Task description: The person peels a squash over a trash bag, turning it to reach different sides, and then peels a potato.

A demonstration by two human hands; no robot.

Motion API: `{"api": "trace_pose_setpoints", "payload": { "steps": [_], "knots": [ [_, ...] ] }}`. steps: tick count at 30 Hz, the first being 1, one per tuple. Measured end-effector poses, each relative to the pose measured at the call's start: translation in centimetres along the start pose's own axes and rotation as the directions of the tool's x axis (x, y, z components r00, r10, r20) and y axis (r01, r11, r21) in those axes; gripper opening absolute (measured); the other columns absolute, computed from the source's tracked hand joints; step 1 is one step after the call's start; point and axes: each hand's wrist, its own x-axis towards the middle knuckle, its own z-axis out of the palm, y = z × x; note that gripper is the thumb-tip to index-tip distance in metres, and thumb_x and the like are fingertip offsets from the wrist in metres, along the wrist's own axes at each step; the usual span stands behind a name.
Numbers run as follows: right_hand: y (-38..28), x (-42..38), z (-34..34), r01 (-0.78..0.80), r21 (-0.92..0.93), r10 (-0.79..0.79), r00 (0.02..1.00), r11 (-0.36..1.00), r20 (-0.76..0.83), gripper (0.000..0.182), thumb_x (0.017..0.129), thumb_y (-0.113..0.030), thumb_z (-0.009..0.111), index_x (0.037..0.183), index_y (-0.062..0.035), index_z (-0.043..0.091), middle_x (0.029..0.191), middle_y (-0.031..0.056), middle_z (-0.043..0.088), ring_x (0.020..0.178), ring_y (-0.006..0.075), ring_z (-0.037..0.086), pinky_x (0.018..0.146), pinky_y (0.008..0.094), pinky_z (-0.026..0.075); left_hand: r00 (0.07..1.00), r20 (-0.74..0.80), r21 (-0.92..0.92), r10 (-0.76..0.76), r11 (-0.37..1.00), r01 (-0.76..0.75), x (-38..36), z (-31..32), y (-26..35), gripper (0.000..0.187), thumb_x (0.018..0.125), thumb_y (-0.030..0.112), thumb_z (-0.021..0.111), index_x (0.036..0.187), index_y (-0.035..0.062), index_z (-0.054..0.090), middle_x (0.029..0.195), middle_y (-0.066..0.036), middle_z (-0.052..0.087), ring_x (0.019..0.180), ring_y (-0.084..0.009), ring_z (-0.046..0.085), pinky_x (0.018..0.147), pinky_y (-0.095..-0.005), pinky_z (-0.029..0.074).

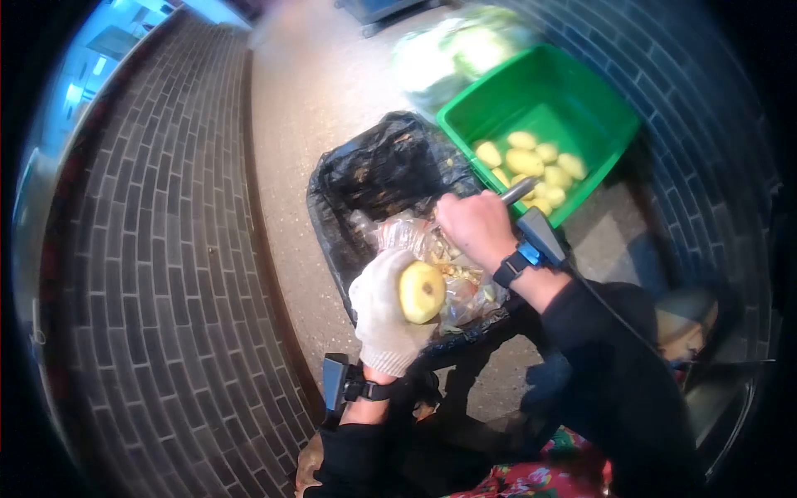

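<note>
A pale peeled potato [412, 300] with a brown spot sits in my left hand [383, 303], which wears a whitish knit glove and is closed around it. My bare right hand [475, 222] grips a tool with a round grey metal handle [520, 191]; its working end is hidden by the fingers. Both hands are above a bin lined with a black bag [332, 195], holding clear plastic wrapping [469, 299] and peel scraps. Beyond my right hand, a green crate [573, 91] contains several peeled potatoes [525, 161].
Behind the crate lies a clear plastic bag [440, 58] with pale green contents. A dark brick wall [166, 249] rises on the left, another [664, 75] on the right. Speckled floor [286, 108] runs between them, with a dark blue object [386, 10] at the far end.
</note>
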Motion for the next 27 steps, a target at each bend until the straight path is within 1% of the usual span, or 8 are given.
{"api": "trace_pose_setpoints", "payload": {
  "steps": [5, 7, 10, 13, 17, 20, 22, 27],
  "knots": [
    [-2.2, 0.7, -2.1, -0.014, 0.115, 0.023, 0.997, 0.993, -0.073, 0.026, 0.093, -0.026, 0.057, 0.073, -0.0099, 0.059, 0.059, 0.0145, 0.059, 0.059, 0.0379, 0.06, 0.06, 0.0488, 0.046, 1.0, 0.01, -0.023, -0.023, 0.999, 0.024, 0.3, 0.5, -1.9, 0.069, 0.053, 0.003, 0.082, 0.118, 0.0068, 0.06, 0.102, -0.016, 0.067, 0.094, -0.0386, 0.065, 0.082, -0.0432, 0.052],
    [-3.3, 0.9, -2.8, -0.001, 0.179, 0.012, 0.998, 0.984, -0.063, 0.026, 0.093, -0.024, 0.058, 0.072, -0.0091, 0.058, 0.06, 0.0157, 0.058, 0.06, 0.0393, 0.06, 0.06, 0.0498, 0.047, 0.994, 0.102, 0.05, -0.044, 0.998, 0.039, 0.2, 0.8, -2.4, 0.076, 0.06, 0.008, 0.085, 0.13, 0.0058, 0.054, 0.117, -0.017, 0.062, 0.108, -0.0372, 0.06, 0.093, -0.0442, 0.047],
    [-4.4, 0.6, -2.7, 0.052, 0.274, -0.046, 0.999, 0.96, -0.028, 0.024, 0.091, -0.021, 0.06, 0.071, -0.0085, 0.058, 0.059, 0.0162, 0.058, 0.06, 0.0384, 0.06, 0.057, 0.0481, 0.047, 0.98, 0.105, 0.083, -0.169, 0.984, 0.16, 0.1, 1.0, -1.8, 0.09, 0.061, 0.009, 0.084, 0.142, 0.0038, 0.046, 0.116, -0.016, 0.062, 0.106, -0.0366, 0.061, 0.094, -0.0444, 0.046],
    [-5.0, 0.0, -2.0, 0.104, 0.284, -0.093, 0.994, 0.953, -0.053, 0.024, 0.091, -0.021, 0.06, 0.07, -0.0082, 0.057, 0.059, 0.0161, 0.057, 0.059, 0.0378, 0.06, 0.057, 0.0481, 0.047, 0.974, 0.124, 0.138, -0.189, 0.975, 0.172, -0.6, 1.2, -2.4, 0.101, 0.061, 0.009, 0.085, 0.15, 0.0016, 0.037, 0.115, -0.015, 0.063, 0.104, -0.0362, 0.06, 0.096, -0.0446, 0.045],
    [-4.4, -0.3, -1.8, 0.095, 0.289, -0.08, 0.995, 0.953, -0.066, 0.025, 0.091, -0.022, 0.06, 0.07, -0.0085, 0.058, 0.058, 0.0161, 0.057, 0.058, 0.0379, 0.06, 0.057, 0.0481, 0.047, 0.988, 0.094, 0.144, -0.12, 0.984, 0.106, -0.7, 1.3, -2.2, 0.103, 0.06, 0.009, 0.085, 0.151, 0.0009, 0.035, 0.113, -0.014, 0.063, 0.103, -0.0354, 0.06, 0.097, -0.0441, 0.044],
    [-1.6, -0.1, -0.6, 0.009, 0.043, -0.013, 0.996, 0.999, 0.09, 0.024, 0.092, -0.025, 0.058, 0.074, -0.0102, 0.063, 0.061, 0.0162, 0.061, 0.061, 0.0371, 0.063, 0.06, 0.0475, 0.049, 0.988, 0.11, 0.167, -0.106, 0.982, 0.087, -0.5, 1.1, -1.7, 0.104, 0.06, 0.009, 0.086, 0.15, 0.0012, 0.036, 0.114, -0.013, 0.064, 0.104, -0.0344, 0.06, 0.097, -0.0433, 0.043],
    [-1.3, -0.2, -0.6, -0.013, 0.038, 0.012, 0.999, 0.999, 0.049, 0.023, 0.092, -0.023, 0.057, 0.074, -0.0101, 0.062, 0.06, 0.0154, 0.062, 0.06, 0.0353, 0.064, 0.061, 0.0467, 0.048, 0.998, -0.013, 0.086, -0.056, 0.995, 0.057, -0.4, 0.6, -0.9, 0.103, 0.058, 0.009, 0.086, 0.149, 0.0012, 0.039, 0.115, -0.012, 0.065, 0.106, -0.0335, 0.06, 0.098, -0.0431, 0.043],
    [-3.2, 0.7, -2.3, -0.002, 0.1, 0.008, 0.998, 0.995, -0.059, 0.026, 0.094, -0.023, 0.056, 0.072, -0.0099, 0.06, 0.058, 0.0135, 0.061, 0.058, 0.0351, 0.063, 0.06, 0.0466, 0.048, 0.997, -0.015, 0.126, -0.081, 0.989, 0.082, 0.1, 0.5, -1.7, 0.087, 0.059, 0.009, 0.086, 0.139, 0.0035, 0.05, 0.117, -0.013, 0.065, 0.109, -0.034, 0.061, 0.097, -0.0425, 0.044]
  ]
}}
